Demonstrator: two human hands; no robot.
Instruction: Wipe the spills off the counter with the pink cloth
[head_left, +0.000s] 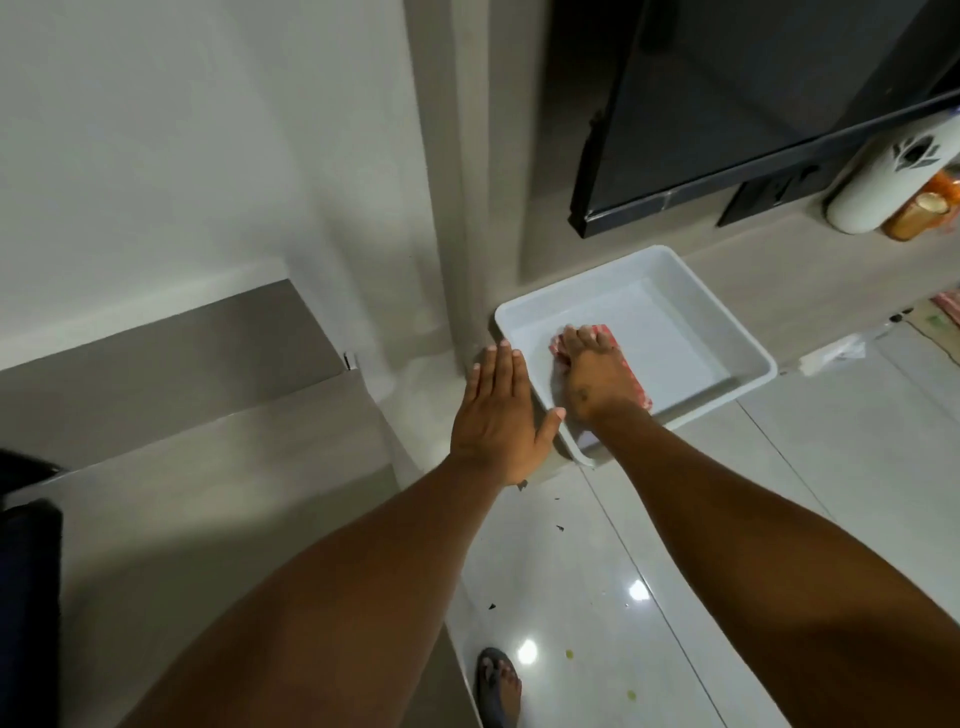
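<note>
Pressing down on the pink cloth (618, 364) with the right hand (592, 376), the person keeps it flat on the floor of a white plastic basin (727, 332), which appears to stand at floor level on the pale tiles (831, 467) beside a grey wall corner (457, 260). The grip of the right hand is not closed around the cloth: the fingers (584, 338) are spread over its far end and the palm lies on its middle, so the cloth is pinned, not lifted. The left hand (496, 415) is held flat and open, empty, just beside the near left rim of the basin; whether it touches the rim cannot be told. The cloth is judged to be light, soft and limp, with no stiffness of its own; it is expected to sag and fold when raised. Whether water lies in the basin cannot be seen, but a wetted cloth is to be treated as heavier, slippery and prone to dripping. Hold is best taken by gathering the middle into the palm, or by pinching the near short edge, which shows past the wrist. Wringing over the basin is advised before the cloth is carried. Small dark fragments (560, 529) and yellowish spots (570, 654) are seen on the tiles. No worktop spill is visible.
</note>
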